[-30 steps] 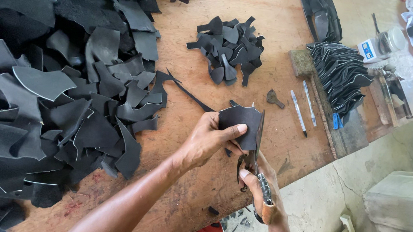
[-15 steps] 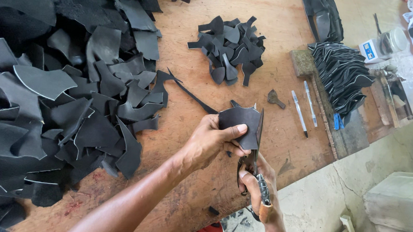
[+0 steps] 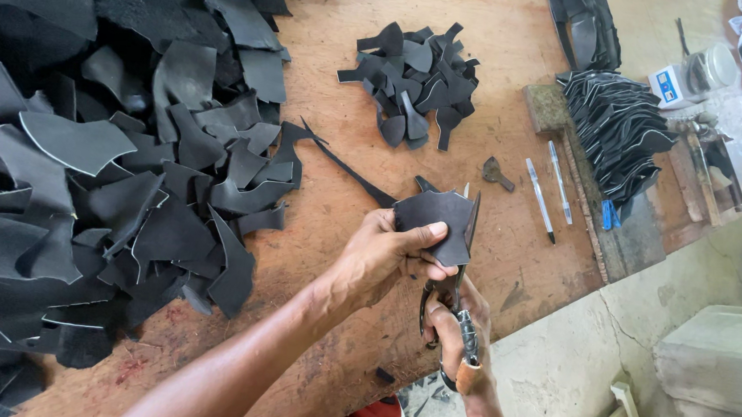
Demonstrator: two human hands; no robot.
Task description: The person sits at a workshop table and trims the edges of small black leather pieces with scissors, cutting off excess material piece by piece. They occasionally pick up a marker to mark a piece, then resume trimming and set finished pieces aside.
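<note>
Left hand (image 3: 384, 259) pinches a flat, matte black leather piece (image 3: 434, 225) with a curved edge. Right hand (image 3: 454, 328) grips dark metal scissors (image 3: 457, 279), blades at the piece's right edge, above the worn wooden table (image 3: 343, 117).

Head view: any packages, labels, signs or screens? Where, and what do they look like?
Small white device with a blue front panel: far right end of the wooden table, boxy, beside a round clear container; whether the panel is a screen or a label is too small to tell.
Blue tag-like piece: table's right edge, under the stack of black cut pieces, small and narrow.
No signs in view.
</note>
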